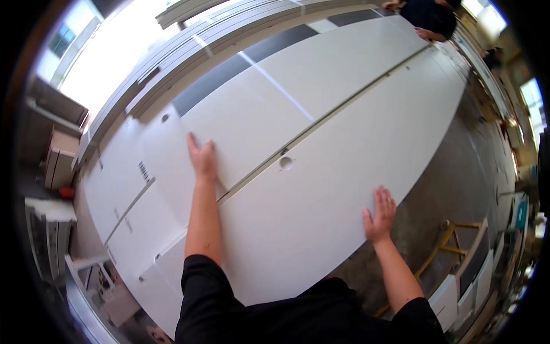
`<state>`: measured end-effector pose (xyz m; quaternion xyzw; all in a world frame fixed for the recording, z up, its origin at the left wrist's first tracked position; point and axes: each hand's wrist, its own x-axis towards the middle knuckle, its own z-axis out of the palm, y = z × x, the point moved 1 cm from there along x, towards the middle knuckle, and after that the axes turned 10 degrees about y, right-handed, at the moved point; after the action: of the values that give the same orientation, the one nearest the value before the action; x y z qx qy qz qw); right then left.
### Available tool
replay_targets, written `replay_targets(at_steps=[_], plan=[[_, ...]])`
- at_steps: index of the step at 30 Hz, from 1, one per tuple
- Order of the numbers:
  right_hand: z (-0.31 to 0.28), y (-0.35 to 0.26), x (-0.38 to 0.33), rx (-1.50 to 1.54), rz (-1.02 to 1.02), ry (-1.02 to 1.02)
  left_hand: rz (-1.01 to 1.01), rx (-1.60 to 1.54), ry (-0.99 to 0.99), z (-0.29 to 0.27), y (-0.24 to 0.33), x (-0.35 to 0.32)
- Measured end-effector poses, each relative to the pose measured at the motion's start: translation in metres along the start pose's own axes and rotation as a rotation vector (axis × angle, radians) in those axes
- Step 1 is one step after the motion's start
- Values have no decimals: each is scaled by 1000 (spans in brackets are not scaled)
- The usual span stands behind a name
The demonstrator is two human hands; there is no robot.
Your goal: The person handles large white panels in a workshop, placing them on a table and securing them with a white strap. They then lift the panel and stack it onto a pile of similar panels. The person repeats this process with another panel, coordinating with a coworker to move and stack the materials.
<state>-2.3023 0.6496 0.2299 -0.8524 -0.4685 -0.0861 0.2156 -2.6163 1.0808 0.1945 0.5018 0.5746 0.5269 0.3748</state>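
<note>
Across white panels (344,126), left hand (203,161) and right hand (380,218) rest (both bare), thumbs apart from fingers

Grey floor (458,163), glaring daylight (117,51) upper left, window (533,106) far right, yellow frame (453,250)

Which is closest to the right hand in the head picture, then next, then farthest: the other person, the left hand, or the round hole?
1. Round hole: left of the right hand, in the white panel.
2. Left hand: farther left, past the hole.
3. Other person: far end, top right.
</note>
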Motion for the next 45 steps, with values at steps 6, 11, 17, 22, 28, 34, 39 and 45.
replay_targets(at_steps=[6,11,17,22,28,34,39,45], plan=[[-1,-5,-4,-7,-35,-12,78,126,1,-12,2,-6],[0,-6,2,-1,-93,-4,81,164,-5,-16,9,-11],[2,-5,-2,-18,-88,9,-91,-268,-106,-25,9,-6],[-3,-7,-5,-14,-91,1,-95,-288,-115,-30,6,-5],[0,5,-5,-38,-65,54,-202,-646,-36,-20,-25,15],[3,7,-11,-21,-7,88,-154,-66,-171,-40,-20,3],[-16,13,-24,20,-40,14,-11,761,-434,-72,76,-134],[-39,49,-52,141,-231,-85,418,1055,-68,-59,53,-263]])
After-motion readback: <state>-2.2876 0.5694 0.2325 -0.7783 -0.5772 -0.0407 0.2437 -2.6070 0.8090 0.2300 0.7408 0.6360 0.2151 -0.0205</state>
